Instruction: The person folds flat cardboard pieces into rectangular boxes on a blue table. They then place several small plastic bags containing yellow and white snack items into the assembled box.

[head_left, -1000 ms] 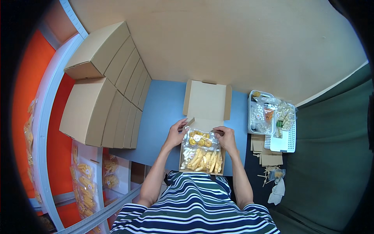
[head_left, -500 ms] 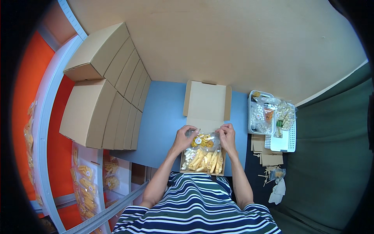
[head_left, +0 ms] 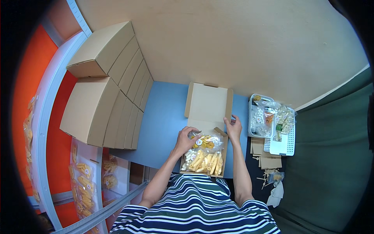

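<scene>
An open cardboard box (head_left: pixel 224 156) sits at the table's near edge, its lid (head_left: pixel 210 99) folded back away from me. Inside are clear bags: yellow ring-like pieces (head_left: pixel 208 142) under a round sticker at the far side, white pieces (head_left: pixel 190 156) at the near left, pale yellow sticks (head_left: pixel 206 162) at the near right. My left hand (head_left: pixel 186 141) is closed at the box's far left corner, its fingertips and thumb by the bag of yellow pieces; what they pinch is hidden. My right hand (head_left: pixel 233 128) is open, fingers apart, beside the lid's right side flap. A small flap (head_left: pixel 221 132) stands raised at the far right corner.
Stacked cardboard boxes (head_left: pixel 103 85) fill the table's left. White baskets (head_left: pixel 288 146) of bagged snacks stand right, above cardboard pieces (head_left: pixel 269 160) and a cloth (head_left: pixel 276 195). Shelving with bagged snacks (head_left: pixel 85 183) is lower left; a dark green curtain (head_left: pixel 331 156) hangs right.
My right hand has let go of the bag's right side and moved up and right toward the lid, its fingers spreading. My left hand has shifted slightly. The far right flap now shows raised.
</scene>
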{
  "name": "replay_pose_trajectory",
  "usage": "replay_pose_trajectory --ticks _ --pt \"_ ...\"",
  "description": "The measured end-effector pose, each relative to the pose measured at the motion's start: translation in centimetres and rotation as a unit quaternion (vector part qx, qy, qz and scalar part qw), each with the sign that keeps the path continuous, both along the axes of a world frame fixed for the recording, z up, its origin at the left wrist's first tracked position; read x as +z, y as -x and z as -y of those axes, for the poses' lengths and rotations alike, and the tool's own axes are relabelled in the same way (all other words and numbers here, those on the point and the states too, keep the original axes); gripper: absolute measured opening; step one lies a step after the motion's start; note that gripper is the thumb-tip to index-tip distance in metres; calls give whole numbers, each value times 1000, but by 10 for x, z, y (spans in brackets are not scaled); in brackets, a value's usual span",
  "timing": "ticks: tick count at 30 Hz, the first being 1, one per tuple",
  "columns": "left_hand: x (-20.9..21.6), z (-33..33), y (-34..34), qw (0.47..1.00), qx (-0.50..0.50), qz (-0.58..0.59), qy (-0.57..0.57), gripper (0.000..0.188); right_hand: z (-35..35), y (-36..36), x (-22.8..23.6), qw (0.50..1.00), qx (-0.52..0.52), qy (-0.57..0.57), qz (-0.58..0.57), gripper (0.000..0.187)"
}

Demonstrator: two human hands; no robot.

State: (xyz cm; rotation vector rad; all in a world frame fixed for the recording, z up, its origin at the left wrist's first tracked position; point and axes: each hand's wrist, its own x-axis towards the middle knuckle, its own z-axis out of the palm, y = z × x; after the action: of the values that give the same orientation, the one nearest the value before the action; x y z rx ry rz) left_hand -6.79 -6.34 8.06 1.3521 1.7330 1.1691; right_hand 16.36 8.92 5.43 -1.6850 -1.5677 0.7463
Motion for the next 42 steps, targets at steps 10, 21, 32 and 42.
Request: replay_pose_trajectory --ticks 10,21,32,42 --pt "6 1 -3 1000 10 -24 -2 34 6 0 24 993 94 -18 67 24" --pt "2 0 -2 999 3 -33 -14 33 -37 14 25 991 72 -21 115 21" --pt "2 3 2 998 38 -41 -31 33 24 -3 59 998 58 -32 -12 19" --pt "10 21 -2 996 92 -14 -14 51 98 -11 89 993 29 -66 -98 14"
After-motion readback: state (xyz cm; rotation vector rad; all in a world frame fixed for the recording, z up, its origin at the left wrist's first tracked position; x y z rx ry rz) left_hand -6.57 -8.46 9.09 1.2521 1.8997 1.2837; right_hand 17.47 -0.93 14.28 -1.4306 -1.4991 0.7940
